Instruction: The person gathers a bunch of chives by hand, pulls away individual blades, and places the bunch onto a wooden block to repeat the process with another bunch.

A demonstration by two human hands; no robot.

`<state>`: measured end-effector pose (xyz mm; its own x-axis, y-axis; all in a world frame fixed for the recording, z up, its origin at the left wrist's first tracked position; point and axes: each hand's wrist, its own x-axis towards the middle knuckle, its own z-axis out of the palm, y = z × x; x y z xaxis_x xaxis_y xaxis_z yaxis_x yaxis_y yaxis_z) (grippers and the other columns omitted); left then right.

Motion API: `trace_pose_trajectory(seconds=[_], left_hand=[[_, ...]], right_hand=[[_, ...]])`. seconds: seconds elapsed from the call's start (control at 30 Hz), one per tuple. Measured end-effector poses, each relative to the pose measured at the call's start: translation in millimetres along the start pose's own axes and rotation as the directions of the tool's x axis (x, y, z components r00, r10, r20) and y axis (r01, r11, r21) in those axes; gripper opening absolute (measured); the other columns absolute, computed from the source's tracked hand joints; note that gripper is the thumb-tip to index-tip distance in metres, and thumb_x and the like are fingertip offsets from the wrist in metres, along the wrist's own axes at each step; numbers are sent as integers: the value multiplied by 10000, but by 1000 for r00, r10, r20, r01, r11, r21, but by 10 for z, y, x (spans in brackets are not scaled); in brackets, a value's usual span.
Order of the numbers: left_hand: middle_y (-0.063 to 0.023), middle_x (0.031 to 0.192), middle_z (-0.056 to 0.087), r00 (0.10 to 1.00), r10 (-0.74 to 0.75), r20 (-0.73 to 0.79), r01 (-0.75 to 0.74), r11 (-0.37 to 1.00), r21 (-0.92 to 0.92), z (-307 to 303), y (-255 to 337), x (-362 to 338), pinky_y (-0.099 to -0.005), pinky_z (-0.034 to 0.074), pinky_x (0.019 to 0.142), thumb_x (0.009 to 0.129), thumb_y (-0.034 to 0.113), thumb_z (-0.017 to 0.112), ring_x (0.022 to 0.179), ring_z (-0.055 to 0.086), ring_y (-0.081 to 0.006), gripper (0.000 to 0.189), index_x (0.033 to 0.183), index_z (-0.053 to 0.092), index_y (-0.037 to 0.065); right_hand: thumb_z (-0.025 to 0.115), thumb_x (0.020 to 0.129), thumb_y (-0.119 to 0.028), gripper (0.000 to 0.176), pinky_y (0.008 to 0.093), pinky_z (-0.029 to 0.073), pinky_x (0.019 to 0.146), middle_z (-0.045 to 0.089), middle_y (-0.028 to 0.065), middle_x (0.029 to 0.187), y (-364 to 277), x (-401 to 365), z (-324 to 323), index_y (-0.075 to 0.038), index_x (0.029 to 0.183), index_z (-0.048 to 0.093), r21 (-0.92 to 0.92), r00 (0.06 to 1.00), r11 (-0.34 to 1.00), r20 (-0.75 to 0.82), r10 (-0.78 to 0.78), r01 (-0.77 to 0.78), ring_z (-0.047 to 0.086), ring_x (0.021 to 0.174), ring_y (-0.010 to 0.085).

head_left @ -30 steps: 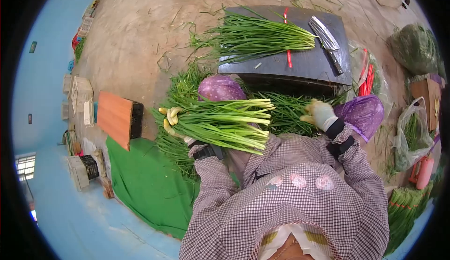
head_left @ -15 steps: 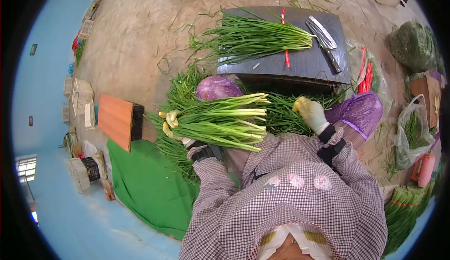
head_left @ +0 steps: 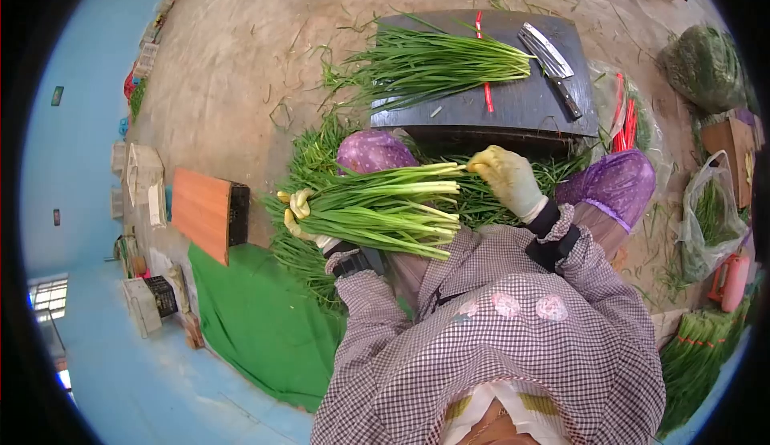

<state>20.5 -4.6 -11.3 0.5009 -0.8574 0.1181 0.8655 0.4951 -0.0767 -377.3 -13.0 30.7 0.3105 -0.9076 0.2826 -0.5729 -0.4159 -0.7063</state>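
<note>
My left hand [head_left: 297,211], in a soiled glove, is wrapped round the leafy part of a bunch of garlic chives [head_left: 377,208]. The bunch lies level above my lap, its pale stem ends pointing right. At the upper stem ends is my right hand [head_left: 507,179], also gloved, with its fingers curled together. Whether a stem is between those fingers is too small to tell. Beyond my knees, another bunch of garlic chives [head_left: 449,62] rests on a dark board [head_left: 481,120], across a red tie strip [head_left: 488,99]. A cleaver [head_left: 549,64] lies to its right.
Loose chives [head_left: 309,152] lie around and between my knees. Red strips [head_left: 628,124] sit in clear plastic right of the board. Further right are a plastic bag of greens [head_left: 710,220] and tied chives [head_left: 698,357]. A green cloth [head_left: 261,317] and an orange-brown panel [head_left: 200,212] are at left.
My right hand has moved left and slightly up, from over the loose chives to the stem ends of the held bunch. My left hand keeps its grip, nearly still.
</note>
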Motion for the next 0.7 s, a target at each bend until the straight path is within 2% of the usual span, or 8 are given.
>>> trace_pose_trajectory(seconds=[0.07,0.1,0.23,0.33,0.43,0.53,0.57,0.7], left_hand=[[-15,674,457,1000,18,-26,-18,1000,-15,-25,6,-25,-300,512,774,896,42,535,620,468,-159,351,1226,616,-47],[-14,674,457,999,21,-40,-21,1000,-12,-36,20,-41,-303,512,778,892,43,536,622,469,-159,354,1225,617,-46],[-11,670,449,999,-21,-49,19,998,-52,-78,-4,-51,-312,511,791,877,50,546,634,471,-158,368,1225,620,-44],[-9,667,441,998,-10,-60,9,1000,-11,12,-65,-62,-310,506,800,867,53,556,646,471,-158,375,1223,622,-42],[-7,667,441,1000,-8,-14,9,999,51,28,-21,-51,-304,503,811,864,58,563,652,474,-158,378,1224,623,-41],[-6,675,448,1000,-21,-7,21,999,30,-59,29,-64,-299,501,827,862,65,562,657,479,-158,384,1225,624,-42],[-4,685,451,999,-5,-36,6,999,45,-89,53,-88,-302,502,835,864,70,563,660,481,-159,385,1228,625,-38],[0,698,493,996,3,-85,7,993,118,-315,276,-65,-305,509,837,868,69,572,672,497,-155,381,1235,632,-12]], right_hand=[[576,963,-218,169,397,518,781,675,70,954,319,-203,59,-94,931,687,58,997,996,-35,67,-65,653,893,262],[597,979,-232,201,362,528,852,692,85,1018,287,-253,1,-66,987,708,281,895,850,176,410,-445,670,965,246],[703,943,-232,338,326,511,967,692,118,1126,-77,-145,260,-61,1232,677,444,913,832,372,167,-332,661,1062,228],[701,935,-276,394,338,530,925,696,97,1135,-295,-16,709,-91,1279,645,834,926,406,359,117,-374,666,1057,245],[663,943,-225,306,338,555,840,698,79,1124,-266,106,560,-104,1224,659,322,968,944,252,-12,-72,677,1003,267],[619,953,-173,151,356,559,758,703,83,1039,-249,91,283,-92,1063,682,-133,942,988,334,-25,73,673,923,293],[587,965,-186,117,374,551,734,677,76,929,78,-54,401,-96,943,658,-154,956,943,64,-288,295,669,850,278],[581,962,-136,111,346,542,735,667,57,903,506,-315,-240,-85,952,679,117,901,901,177,395,-418,651,790,230]])
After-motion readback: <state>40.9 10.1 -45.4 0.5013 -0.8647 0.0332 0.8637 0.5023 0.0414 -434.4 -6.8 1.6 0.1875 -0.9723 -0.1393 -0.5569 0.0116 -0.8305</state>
